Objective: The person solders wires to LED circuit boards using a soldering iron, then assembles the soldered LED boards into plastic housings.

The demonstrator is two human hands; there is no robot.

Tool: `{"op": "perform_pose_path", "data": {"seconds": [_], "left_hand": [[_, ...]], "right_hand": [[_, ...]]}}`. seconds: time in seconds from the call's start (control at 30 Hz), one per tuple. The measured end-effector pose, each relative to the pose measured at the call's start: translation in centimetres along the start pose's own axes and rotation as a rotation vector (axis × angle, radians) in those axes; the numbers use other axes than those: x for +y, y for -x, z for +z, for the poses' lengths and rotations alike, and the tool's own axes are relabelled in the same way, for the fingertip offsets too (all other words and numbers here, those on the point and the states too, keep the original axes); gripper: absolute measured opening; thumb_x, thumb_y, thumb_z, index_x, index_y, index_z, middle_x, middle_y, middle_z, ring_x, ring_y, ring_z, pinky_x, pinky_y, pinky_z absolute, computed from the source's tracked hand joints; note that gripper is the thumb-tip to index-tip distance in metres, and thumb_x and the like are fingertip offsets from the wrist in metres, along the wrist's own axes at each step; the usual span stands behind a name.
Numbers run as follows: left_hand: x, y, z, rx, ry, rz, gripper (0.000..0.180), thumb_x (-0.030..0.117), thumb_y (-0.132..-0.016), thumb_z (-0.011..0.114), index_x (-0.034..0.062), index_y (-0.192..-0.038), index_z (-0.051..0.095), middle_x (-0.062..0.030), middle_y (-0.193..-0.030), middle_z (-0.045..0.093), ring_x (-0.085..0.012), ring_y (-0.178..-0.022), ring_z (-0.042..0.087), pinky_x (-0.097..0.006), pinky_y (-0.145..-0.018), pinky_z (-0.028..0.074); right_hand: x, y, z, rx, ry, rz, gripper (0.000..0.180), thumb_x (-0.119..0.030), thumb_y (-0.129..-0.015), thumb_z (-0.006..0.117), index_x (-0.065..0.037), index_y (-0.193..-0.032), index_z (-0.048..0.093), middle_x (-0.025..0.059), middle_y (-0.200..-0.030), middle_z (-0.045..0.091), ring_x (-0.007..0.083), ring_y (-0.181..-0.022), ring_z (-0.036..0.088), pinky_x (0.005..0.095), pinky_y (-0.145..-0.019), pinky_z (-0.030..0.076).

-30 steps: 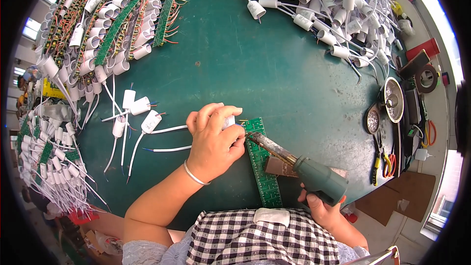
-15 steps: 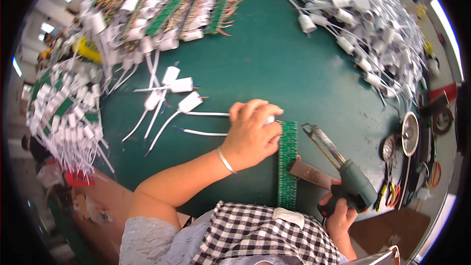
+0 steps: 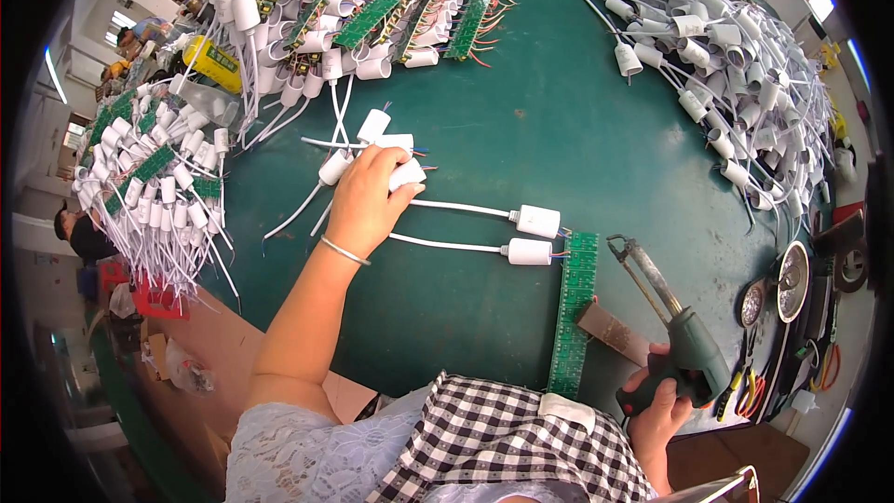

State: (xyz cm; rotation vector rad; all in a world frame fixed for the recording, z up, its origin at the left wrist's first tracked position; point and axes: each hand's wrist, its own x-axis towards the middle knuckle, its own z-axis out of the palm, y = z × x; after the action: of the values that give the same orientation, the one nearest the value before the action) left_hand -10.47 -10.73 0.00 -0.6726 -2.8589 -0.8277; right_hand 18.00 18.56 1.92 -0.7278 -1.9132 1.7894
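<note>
My left hand (image 3: pixel 368 194) has its fingers closed round a white cylindrical lamp holder (image 3: pixel 407 173) with coloured wire ends. Two more white lamp holders (image 3: pixel 537 221) (image 3: pixel 529 251), each with a white cable running left, lie with their wires against the upper end of a green circuit board strip (image 3: pixel 575 307). My right hand (image 3: pixel 659 410) grips the dark green handle of a soldering gun (image 3: pixel 697 354). Its metal tip points up and left, apart from the strip. Beside my left hand lie a few loose lamp holders (image 3: pixel 373 125) with cables.
A brown block (image 3: pixel 613 333) touches the strip's right side. Heaps of white lamp holders stand at far right (image 3: pixel 745 65) and left (image 3: pixel 154 196); boards with lamp holders attached (image 3: pixel 391 14) fill the far left. Metal dishes (image 3: pixel 792 281) and pliers (image 3: pixel 731 396) lie at the right edge.
My left hand has left the strip's upper end and moved left and away to the loose lamp holders, taking hold of one. Two lamp holders at the strip are now uncovered.
</note>
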Motion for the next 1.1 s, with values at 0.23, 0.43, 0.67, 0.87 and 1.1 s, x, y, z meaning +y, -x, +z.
{"op": "perform_pose_path", "data": {"seconds": [0.23,0.43,0.67,0.87,1.1], "left_hand": [[7.8,1.4,-1.4,0.264,-0.009,0.407,0.034,0.005,-0.072,0.07,0.0048,-0.104,0.06,-0.0121,-0.097,0.053,-0.0279,-0.078,0.059,-0.035,-0.063,0.05],[12.0,3.4,3.8,-0.086,0.071,0.491,0.031,0.014,-0.063,0.072,0.0131,-0.092,0.062,-0.0043,-0.08,0.054,-0.0187,-0.058,0.057,-0.031,-0.049,0.044],[12.1,4.1,5.7,-0.015,-0.065,0.612,0.022,0.012,-0.062,0.072,0.0142,-0.08,0.062,-0.0019,-0.089,0.052,-0.0232,-0.082,0.053,-0.038,-0.075,0.037],[12.3,3.3,6.7,0.064,-0.049,0.535,0.018,0.01,-0.062,0.069,0.0156,-0.077,0.061,-0.0032,-0.106,0.051,-0.029,-0.109,0.044,-0.045,-0.091,0.028],[13.0,3.2,7.3,0.024,-0.019,0.41,0.016,0.008,-0.061,0.066,0.0148,-0.072,0.057,-0.0069,-0.122,0.05,-0.0344,-0.119,0.039,-0.047,-0.098,0.024]], "right_hand": [[0.0,-0.3,0.0,-0.018,-0.046,0.043,0.056,-0.041,-0.089,0.061,0.004,-0.12,0.048,0.0151,-0.109,0.06,0.0179,-0.062,0.06,0.028,-0.053,0.049],[-0.4,0.0,-0.7,-0.098,-0.092,0.059,0.056,-0.04,-0.089,0.061,0.001,-0.124,0.046,0.0164,-0.112,0.06,0.0195,-0.063,0.061,0.0292,-0.055,0.049],[0.1,0.4,-1.4,-0.125,-0.174,0.088,0.05,-0.028,-0.091,0.062,0.0,-0.129,0.046,0.016,-0.117,0.058,0.0181,-0.07,0.061,0.0287,-0.061,0.051],[0.1,0.3,-1.2,-0.174,-0.169,0.101,0.047,-0.024,-0.091,0.062,0.001,-0.127,0.047,0.0154,-0.117,0.058,0.0162,-0.07,0.06,0.0278,-0.063,0.051],[1.6,1.5,-2.3,-0.272,-0.031,0.053,0.054,-0.036,-0.089,0.063,0.0,-0.127,0.047,0.0167,-0.112,0.059,0.0222,-0.066,0.062,0.0314,-0.058,0.051]]}}
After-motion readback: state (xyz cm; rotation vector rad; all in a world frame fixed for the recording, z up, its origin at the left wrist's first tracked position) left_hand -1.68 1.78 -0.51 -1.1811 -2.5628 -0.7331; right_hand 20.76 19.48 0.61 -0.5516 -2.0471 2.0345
